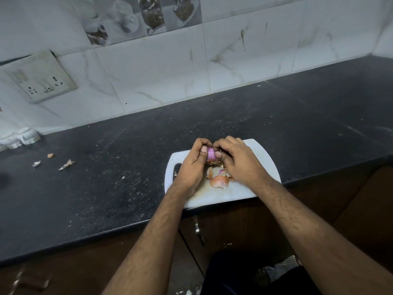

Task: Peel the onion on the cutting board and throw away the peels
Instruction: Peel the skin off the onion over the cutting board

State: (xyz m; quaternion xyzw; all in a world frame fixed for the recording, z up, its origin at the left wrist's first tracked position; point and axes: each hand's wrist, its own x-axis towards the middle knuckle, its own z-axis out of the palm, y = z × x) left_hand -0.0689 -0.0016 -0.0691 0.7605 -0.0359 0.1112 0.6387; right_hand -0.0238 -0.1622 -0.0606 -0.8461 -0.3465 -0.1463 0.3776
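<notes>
A small purple onion (210, 154) is held just above the white cutting board (262, 155), with its root end toward me. My left hand (194, 165) grips it from the left, thumb on its side. My right hand (238, 161) pinches it from the right, fingers curled over its top. Both hands cover most of the onion. Several loose orange and purple peels (219, 181) lie on the board below my hands.
The board sits at the front edge of a dark stone counter (127, 167). A few peel scraps (66, 165) lie on the counter to the left. A tiled wall with a socket plate (40, 78) runs behind. Cabinet doors with a metal handle (199, 232) are below.
</notes>
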